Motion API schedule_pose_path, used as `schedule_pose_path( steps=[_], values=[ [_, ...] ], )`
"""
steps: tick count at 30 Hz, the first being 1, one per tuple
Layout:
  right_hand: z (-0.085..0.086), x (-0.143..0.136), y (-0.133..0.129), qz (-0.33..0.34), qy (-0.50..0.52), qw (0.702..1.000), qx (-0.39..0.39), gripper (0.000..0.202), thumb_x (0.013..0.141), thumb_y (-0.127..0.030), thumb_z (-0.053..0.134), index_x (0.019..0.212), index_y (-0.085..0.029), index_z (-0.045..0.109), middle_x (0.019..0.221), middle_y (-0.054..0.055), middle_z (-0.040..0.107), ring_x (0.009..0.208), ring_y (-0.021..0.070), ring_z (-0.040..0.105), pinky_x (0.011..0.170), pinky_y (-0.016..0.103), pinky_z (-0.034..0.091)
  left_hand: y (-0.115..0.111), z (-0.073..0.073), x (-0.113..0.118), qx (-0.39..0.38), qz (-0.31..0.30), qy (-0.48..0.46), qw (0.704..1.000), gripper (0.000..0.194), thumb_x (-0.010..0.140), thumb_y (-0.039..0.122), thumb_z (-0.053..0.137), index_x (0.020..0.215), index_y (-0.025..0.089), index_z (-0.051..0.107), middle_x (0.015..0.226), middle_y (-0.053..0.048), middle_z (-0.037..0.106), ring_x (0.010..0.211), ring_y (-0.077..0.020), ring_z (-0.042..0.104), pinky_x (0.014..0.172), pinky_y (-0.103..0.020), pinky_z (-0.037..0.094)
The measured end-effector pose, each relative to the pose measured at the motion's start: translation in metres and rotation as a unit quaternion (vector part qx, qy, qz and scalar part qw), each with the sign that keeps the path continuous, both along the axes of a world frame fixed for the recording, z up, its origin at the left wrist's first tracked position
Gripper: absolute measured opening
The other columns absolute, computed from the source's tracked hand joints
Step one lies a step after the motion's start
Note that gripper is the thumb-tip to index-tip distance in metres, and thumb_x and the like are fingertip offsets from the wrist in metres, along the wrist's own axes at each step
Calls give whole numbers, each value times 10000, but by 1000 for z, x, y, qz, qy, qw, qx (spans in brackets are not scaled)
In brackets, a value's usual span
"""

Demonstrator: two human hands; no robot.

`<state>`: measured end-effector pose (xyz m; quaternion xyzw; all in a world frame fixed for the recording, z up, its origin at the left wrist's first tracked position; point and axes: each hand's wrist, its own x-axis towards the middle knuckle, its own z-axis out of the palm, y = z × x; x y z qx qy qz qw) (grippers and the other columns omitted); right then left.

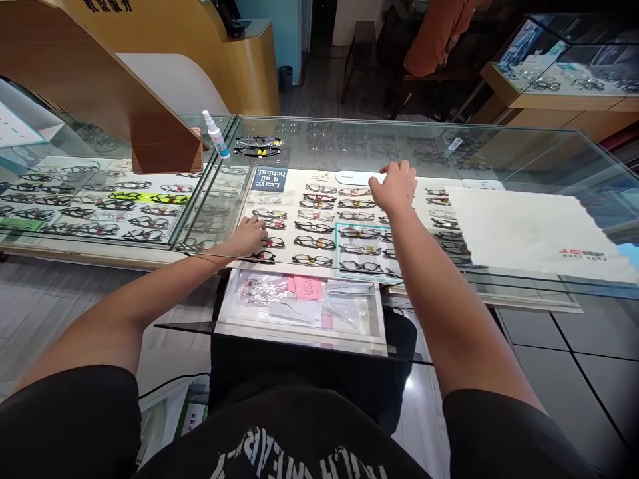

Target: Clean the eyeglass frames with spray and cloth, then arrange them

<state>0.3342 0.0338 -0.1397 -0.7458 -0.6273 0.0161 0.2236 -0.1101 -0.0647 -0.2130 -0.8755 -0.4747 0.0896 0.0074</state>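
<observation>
Rows of eyeglasses lie on a white tray under the glass top of a display case. Over the left column of glasses rests my left hand, fingers slightly curled and apart, nothing visible in it. My right hand is farther forward, above the glass near a white rounded case; its thumb points left, its fingers are bent, and it shows no object. Two pairs of glasses sit at the back left, beside a white spray bottle. A white cloth is spread at the right.
Below the glass, an open drawer holds plastic bags and pink papers. A brown board leans at the left. A small clear item lies at the back right. A person in an orange garment is beyond the counter.
</observation>
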Motion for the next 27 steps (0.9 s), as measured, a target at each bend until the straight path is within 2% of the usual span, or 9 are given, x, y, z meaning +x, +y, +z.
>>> schedule_pose_path(
  steps=[4, 13, 19, 23, 25, 27],
  values=[
    [2, -1, -1, -1, 5, 1000, -5, 373, 1001, -451, 581, 1282, -209, 622, 1533, 252, 544, 1409, 478, 493, 1153, 716, 446, 4, -3, -4, -4, 4, 8, 1000, 280, 1020, 183, 633, 1018, 202, 912, 1319, -195, 756, 1313, -406, 582, 1029, -541, 419],
    [-1, -2, 0, -6, 6, 1000, 2, 372, 990, -438, 566, 1282, -213, 611, 1528, 248, 545, 1427, 489, 494, 1172, 733, 443, 2, 1, -23, -14, 27, 24, 999, 283, 1016, 200, 643, 1018, 208, 925, 1304, -200, 772, 1291, -414, 586, 1014, -565, 431],
    [2, -2, -1, -4, -4, 1000, -11, 374, 1006, -463, 558, 1290, -224, 604, 1534, 242, 541, 1435, 488, 498, 1173, 724, 455, 3, 0, -18, -12, 35, 20, 999, 327, 1033, 191, 597, 1031, 192, 924, 1305, -205, 780, 1310, -415, 599, 1031, -563, 438],
    [4, -3, -3, -9, 3, 1000, -13, 371, 997, -439, 574, 1291, -216, 608, 1538, 244, 547, 1439, 483, 498, 1181, 714, 452, 7, 4, -13, -1, 45, 12, 999, 225, 953, 298, 728, 1018, 212, 925, 1300, -181, 778, 1298, -418, 607, 1070, -561, 440],
    [4, -3, -3, -5, 9, 1000, -7, 363, 993, -438, 578, 1281, -220, 614, 1530, 241, 553, 1428, 481, 497, 1175, 722, 448, 13, 6, -10, 15, 62, 6, 998, 280, 954, 377, 735, 1069, 204, 922, 1306, -185, 765, 1290, -424, 606, 1087, -571, 438],
    [4, -3, -3, -3, 12, 1000, -5, 357, 991, -440, 579, 1272, -224, 618, 1528, 240, 554, 1424, 479, 492, 1171, 726, 446, 22, 6, -4, 35, 85, -2, 996, 359, 1014, 375, 649, 1174, 187, 909, 1326, -200, 747, 1295, -424, 601, 1084, -575, 440]
  ],
)
